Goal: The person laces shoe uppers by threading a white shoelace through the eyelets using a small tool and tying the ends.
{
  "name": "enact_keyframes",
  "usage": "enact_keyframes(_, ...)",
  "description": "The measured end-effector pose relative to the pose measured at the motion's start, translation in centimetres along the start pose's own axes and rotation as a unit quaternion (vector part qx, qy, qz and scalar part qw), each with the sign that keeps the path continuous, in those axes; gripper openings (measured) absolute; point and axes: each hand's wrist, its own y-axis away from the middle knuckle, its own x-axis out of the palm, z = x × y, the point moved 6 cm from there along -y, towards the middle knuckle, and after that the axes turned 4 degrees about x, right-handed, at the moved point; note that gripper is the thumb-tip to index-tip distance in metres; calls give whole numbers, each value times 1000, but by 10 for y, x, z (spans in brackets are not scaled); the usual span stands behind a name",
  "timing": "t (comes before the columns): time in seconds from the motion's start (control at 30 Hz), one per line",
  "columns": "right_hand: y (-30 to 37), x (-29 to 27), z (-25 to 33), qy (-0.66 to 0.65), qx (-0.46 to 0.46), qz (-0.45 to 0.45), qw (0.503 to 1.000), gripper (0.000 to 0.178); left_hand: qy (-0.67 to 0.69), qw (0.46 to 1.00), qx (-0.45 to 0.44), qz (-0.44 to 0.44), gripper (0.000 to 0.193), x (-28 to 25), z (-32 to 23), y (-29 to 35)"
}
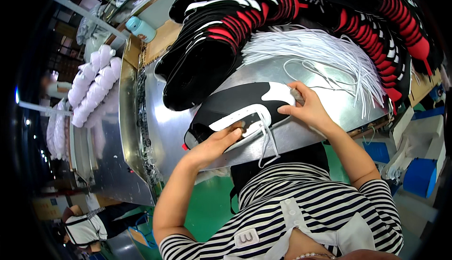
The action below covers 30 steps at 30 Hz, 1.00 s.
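Observation:
A black and white shoe upper (235, 97) lies on its side on the metal worktop before me, its white toe end to the right. My left hand (212, 148) grips it near the ankle opening, thumb and fingers at the white eyelet strip (256, 114). At the toe my right hand (308, 110) closes round the edge, thumb on the near side, index finger on the far side. A white shoelace (268, 142) is threaded in the eyelets, and its loose ends hang over the table's front edge. The fingertips of my left hand are partly hidden.
Stacked black, red and white uppers (221, 34) stand at the back left, with another row (372, 43) at the right. Between them lies a heap of white laces (315, 48). A blue bottle (141, 29) and wrapped white bundles (94, 83) are farther left. Another person (87, 227) is at lower left.

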Motion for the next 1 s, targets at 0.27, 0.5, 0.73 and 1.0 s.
enact_keyframes(0.27, 13, 6, -6, 30, 2, -39, 999, 51, 64, 986, -147, -35, 28, 15, -2, -32)
enact_keyframes(0.5, 10, 0, -31, 2, 41, -20, 999, 50, 27, 971, 40, -234, 12, -14, -6, -40)
enact_keyframes(0.73, 13, 0, -42, -36, 72, 5, 997, 41, 22, 994, -24, -108, 12, 8, -14, -36)
enact_keyframes(1.0, 17, -5, -53, -49, 84, -2, 995, 43, 116, 984, -113, -73, 14, 23, -10, -38)
